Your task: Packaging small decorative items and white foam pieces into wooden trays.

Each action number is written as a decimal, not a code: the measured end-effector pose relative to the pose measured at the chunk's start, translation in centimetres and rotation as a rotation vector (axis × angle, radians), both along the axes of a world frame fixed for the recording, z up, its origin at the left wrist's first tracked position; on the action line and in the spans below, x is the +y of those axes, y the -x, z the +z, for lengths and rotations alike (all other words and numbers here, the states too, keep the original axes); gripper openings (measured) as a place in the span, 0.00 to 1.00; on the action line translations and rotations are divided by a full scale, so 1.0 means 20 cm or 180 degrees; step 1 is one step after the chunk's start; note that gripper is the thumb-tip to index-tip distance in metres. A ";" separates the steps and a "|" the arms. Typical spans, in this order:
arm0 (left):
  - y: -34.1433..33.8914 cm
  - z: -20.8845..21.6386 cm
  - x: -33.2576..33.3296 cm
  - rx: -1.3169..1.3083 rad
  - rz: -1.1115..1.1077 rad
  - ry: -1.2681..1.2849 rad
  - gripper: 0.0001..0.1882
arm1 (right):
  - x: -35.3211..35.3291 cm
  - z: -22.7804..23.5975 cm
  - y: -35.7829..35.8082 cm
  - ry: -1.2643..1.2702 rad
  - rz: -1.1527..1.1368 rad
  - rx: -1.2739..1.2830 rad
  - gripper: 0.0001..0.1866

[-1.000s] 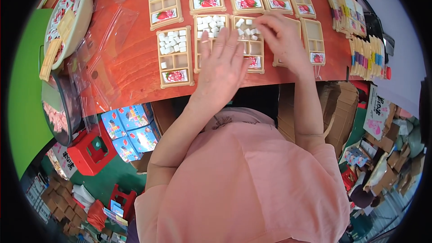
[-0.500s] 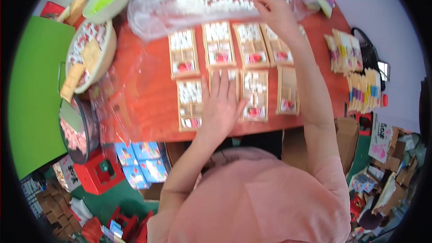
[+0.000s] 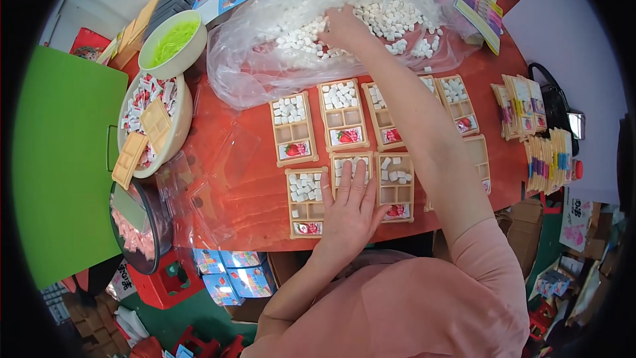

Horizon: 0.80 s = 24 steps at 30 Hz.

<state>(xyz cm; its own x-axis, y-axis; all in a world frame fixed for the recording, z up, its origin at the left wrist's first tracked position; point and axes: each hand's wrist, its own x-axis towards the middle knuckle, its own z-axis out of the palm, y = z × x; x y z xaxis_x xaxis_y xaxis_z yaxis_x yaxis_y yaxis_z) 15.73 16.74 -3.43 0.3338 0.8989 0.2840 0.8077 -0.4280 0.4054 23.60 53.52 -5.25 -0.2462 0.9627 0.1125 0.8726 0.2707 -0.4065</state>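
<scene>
My left hand (image 3: 351,209) lies flat with spread fingers over a beige compartment tray (image 3: 356,156) in the front row, covering much of it. At the far side, my right hand (image 3: 346,29) reaches into a heap of small white cubes (image 3: 391,16), like mini marshmallows, on clear plastic. Its fingers curl down onto the cubes; their tips are partly hidden. Similar trays stand in two rows, such as the back-left tray (image 3: 283,134) and the front tray (image 3: 386,196) beside my left hand. They hold white cubes and red-and-white packets; my right forearm hides some.
At the left are a cream basin (image 3: 187,116) of small packets with two trays on it, a bowl (image 3: 194,50) of green strips and a dark tub (image 3: 156,252) of pink pieces. Stacked filled trays (image 3: 548,159) stand at the right, near a black bag (image 3: 556,99).
My right hand has moved left and down onto the white cubes. My left hand stays on the front tray. The whole view has shifted, placing the table lower and further right.
</scene>
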 end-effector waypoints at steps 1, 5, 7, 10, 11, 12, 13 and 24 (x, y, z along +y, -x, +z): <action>0.01 0.00 0.00 0.0002 -0.0005 0.0018 0.30 | 0.02 -0.02 -0.02 0.0018 -0.0005 0.0002 0.31; 0.02 0.01 -0.02 -0.0051 -0.0057 0.0090 0.29 | 0.06 -0.09 -0.16 -0.0164 0.0242 -0.0137 0.19; 0.01 0.01 -0.03 -0.0096 -0.0061 0.0149 0.28 | 0.05 -0.05 -0.16 -0.0163 0.0172 -0.0351 0.17; -0.02 0.01 -0.07 -0.0113 -0.0207 0.0262 0.25 | 0.05 -0.05 -0.14 -0.0138 0.0574 -0.0755 0.14; -0.04 0.00 -0.07 -0.0156 -0.0246 0.0222 0.24 | 0.09 -0.07 -0.15 -0.0244 0.0722 -0.0764 0.13; -0.06 -0.01 -0.05 -0.0208 -0.0340 0.0166 0.23 | 0.19 -0.11 -0.22 -0.0162 0.0656 -0.0782 0.13; -0.09 0.00 -0.04 -0.0247 -0.0426 0.0142 0.23 | 0.29 -0.17 -0.33 -0.0778 0.0340 -0.0143 0.12; -0.09 -0.11 -0.10 -0.0133 -0.0295 0.0043 0.24 | -0.97 0.26 -0.54 0.0740 0.0414 0.1975 0.11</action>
